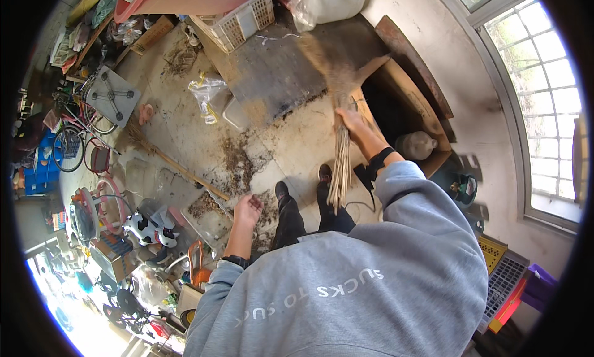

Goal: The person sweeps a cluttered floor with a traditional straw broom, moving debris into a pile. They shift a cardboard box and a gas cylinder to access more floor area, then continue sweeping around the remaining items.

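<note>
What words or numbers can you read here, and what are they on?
Grey sweatshirt: big white letters, clear enough to read, but I won't copy them out.
Clear plastic bag on the floor: any print is too blurred to read.
Cardboard box at the left: any print is too small to read.
Stick broom in the right hand: no writing that I can see.

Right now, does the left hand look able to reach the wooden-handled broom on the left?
Probably yes: the left hand looks empty, and nothing visible blocks the wooden-handled broom at its near end, though stooping may be needed.
</note>
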A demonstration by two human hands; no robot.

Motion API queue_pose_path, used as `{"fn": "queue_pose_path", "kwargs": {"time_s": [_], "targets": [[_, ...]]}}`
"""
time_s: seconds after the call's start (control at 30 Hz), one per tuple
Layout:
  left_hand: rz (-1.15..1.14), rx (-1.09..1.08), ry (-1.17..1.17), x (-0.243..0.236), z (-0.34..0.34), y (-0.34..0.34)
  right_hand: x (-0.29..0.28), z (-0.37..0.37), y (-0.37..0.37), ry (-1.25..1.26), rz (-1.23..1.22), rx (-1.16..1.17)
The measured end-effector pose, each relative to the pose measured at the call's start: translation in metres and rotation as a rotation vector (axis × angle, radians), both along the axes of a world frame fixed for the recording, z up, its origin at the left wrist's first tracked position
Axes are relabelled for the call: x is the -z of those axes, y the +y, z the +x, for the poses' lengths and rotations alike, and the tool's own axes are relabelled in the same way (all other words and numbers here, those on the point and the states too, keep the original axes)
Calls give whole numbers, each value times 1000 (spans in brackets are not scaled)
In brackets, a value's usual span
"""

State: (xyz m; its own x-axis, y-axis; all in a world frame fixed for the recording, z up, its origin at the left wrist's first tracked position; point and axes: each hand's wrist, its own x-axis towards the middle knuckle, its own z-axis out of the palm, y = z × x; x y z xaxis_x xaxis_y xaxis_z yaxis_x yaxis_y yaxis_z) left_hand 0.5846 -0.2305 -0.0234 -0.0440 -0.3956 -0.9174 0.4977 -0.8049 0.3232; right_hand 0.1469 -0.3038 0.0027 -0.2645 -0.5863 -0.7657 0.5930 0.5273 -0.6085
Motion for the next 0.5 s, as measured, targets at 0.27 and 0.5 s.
{"fn": "queue_pose_path", "kwargs": {"time_s": [0.27, 0.5], "targets": [[8, 57, 11, 0, -25, -22, -18, 84, 108, 39, -7, -555], [9, 210, 21, 1, -31, -38, -33, 91, 199, 382, -175, -715]]}}
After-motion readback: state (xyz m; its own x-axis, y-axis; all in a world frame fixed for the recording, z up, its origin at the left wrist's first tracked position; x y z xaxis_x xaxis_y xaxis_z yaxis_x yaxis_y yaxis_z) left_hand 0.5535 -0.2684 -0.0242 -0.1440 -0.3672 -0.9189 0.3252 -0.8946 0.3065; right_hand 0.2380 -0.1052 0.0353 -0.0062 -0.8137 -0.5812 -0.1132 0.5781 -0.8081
